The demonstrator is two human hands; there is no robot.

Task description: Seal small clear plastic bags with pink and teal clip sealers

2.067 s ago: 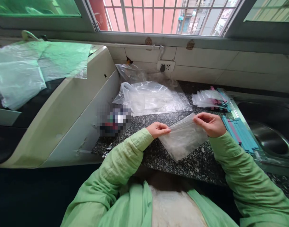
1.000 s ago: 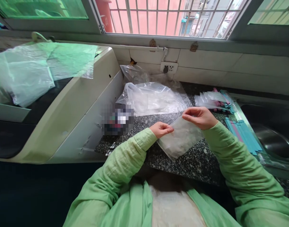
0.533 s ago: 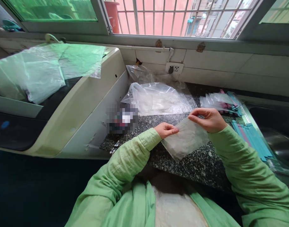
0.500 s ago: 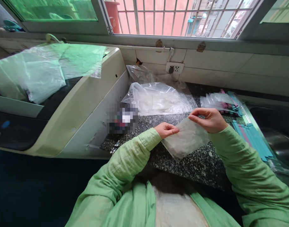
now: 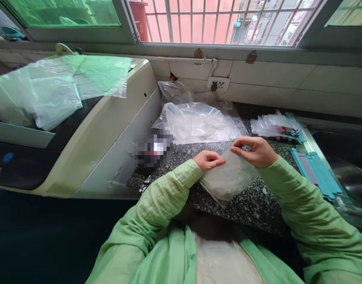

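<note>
We hold a small clear plastic bag [image 5: 229, 179] just above the speckled granite worktop [image 5: 252, 207]. Our left hand [image 5: 208, 161] pinches its upper left corner, fingers closed on the film. Our right hand [image 5: 253, 151] pinches the top edge close beside it. Farther off lie teal and pink strips [image 5: 314, 173], a stack of small bags [image 5: 272, 126], and a heap of clear bags [image 5: 198, 122] below the window [image 5: 216, 19].

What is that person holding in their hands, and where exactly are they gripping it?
A small clear plastic bag, pinched along its top edge: the left hand at the left corner, the right hand further along that edge.
</note>
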